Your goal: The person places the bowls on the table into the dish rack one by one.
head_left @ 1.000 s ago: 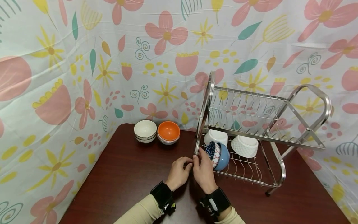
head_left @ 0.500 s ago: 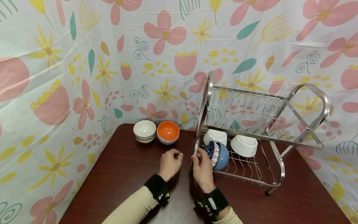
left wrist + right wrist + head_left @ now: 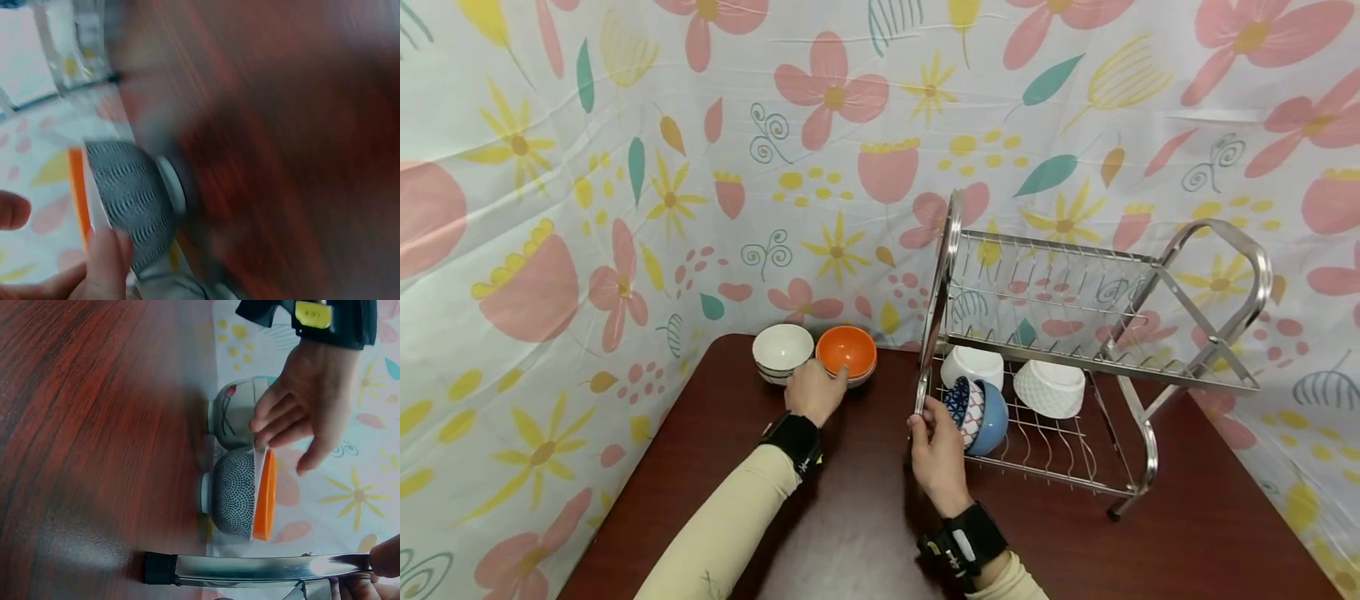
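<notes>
Reaching away from the rack [image 3: 1097, 333], the left hand [image 3: 814, 390] now closes its fingers on the orange bowl [image 3: 847, 352] (beside the white bowl [image 3: 782, 350], at the table's back edge); the right hand [image 3: 937, 446] still grips the rack's frame.
</notes>
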A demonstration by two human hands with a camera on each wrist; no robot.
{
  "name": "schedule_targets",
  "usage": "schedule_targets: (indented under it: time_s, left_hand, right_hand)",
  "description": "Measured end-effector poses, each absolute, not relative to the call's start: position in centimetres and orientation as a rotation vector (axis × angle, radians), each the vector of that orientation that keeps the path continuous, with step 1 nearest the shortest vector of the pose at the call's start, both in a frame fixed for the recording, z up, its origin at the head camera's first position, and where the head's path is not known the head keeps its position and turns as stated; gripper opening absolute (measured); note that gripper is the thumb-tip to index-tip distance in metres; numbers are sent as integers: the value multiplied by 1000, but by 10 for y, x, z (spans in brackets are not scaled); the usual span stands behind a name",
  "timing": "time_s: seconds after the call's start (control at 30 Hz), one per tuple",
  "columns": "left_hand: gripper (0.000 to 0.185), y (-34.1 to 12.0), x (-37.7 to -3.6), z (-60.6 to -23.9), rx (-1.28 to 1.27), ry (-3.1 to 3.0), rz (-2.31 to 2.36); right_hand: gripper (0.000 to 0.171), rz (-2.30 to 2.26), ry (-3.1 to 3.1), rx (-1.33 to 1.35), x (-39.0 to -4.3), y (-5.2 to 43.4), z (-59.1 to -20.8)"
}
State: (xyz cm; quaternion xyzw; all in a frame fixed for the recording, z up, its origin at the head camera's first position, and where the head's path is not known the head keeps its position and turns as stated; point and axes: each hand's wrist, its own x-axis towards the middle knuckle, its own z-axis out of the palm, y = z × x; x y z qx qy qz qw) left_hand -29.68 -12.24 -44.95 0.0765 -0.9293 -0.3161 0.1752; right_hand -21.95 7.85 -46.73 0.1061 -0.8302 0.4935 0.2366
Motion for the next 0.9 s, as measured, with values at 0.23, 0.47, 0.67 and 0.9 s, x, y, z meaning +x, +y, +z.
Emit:
schedule_targets:
  time_s: [0.23,0.47,0.67,0.9]
  left_hand:
    - [55,-133,-318,-449,316,-2767,-731]
    - [54,-130,-326,-451,341,-2785,-727]
    - [41,-126,-330,-452,382,-2789,-774]
    - [32,-123,-333,-452,402,-2863,-790]
  right_hand:
    - [30,1363,-2296,289,-219,76,-468]
    - [31,1381,-2307,288,-219,76,-467]
    - [31,1367,-2309,277,-218,77,-468]
    - [30,1348,-2303,267,-218,80,-469]
